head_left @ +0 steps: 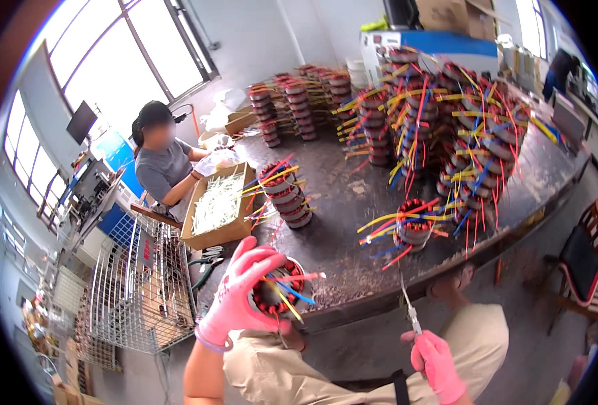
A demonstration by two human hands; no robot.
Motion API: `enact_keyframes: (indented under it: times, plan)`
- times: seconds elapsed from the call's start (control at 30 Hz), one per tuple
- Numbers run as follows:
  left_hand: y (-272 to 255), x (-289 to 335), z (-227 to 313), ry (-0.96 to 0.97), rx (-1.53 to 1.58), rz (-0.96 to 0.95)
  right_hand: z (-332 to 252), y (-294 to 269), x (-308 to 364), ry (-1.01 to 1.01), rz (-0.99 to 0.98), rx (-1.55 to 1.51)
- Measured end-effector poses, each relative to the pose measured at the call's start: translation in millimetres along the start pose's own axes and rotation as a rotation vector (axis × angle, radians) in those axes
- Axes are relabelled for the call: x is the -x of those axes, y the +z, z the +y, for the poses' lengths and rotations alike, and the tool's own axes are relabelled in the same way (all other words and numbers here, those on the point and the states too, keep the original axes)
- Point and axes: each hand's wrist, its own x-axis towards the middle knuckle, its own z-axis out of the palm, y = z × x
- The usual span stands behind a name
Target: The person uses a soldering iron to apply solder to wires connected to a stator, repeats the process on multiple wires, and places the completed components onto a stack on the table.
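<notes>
My left hand (235, 293), in a pink glove, is closed round a motor stator (266, 302) at the table's near edge. Red windings line the stator's ring, and red, yellow and blue leads stick out toward the right. In its pink glove, my right hand (437, 364) grips a slim metal tool (412, 313) with a long thin tip pointing up and away; its exact kind is unclear. That tool is apart from the held stator. Beyond its tip, another stator (413, 233) with coloured leads rests on the table.
The dark table (343, 243) bears a short stator stack (287, 199) and many taller stacks (417, 115) at the back right. A cardboard box (218, 206) of pale strips sits before a co-worker (160, 152). Pliers (208, 266) lie near a wire cage (144, 290); a chair (585, 270) stands right.
</notes>
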Motion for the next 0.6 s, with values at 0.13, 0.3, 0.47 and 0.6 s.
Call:
enact_keyframes:
  times: [0.13,0.3,0.47,0.6]
  plan:
    - [-16.2,-32.2,-57.4,-0.153,-0.061,0.148,3.4,-6.2,-7.6,-0.042,0.048,0.029]
    - [-29.8,-103.9,-138.8,-0.448,0.439,0.232,-2.7,1.2,-14.4,-0.144,0.072,0.009]
    - [-22.2,-137.3,-191.6,-0.455,0.252,0.221,-10.3,9.5,-18.8,-0.165,0.049,0.015]
    - [3.1,-149.9,-201.1,-0.409,0.08,0.157,-21.3,11.7,-19.1,-0.097,0.09,-0.011]
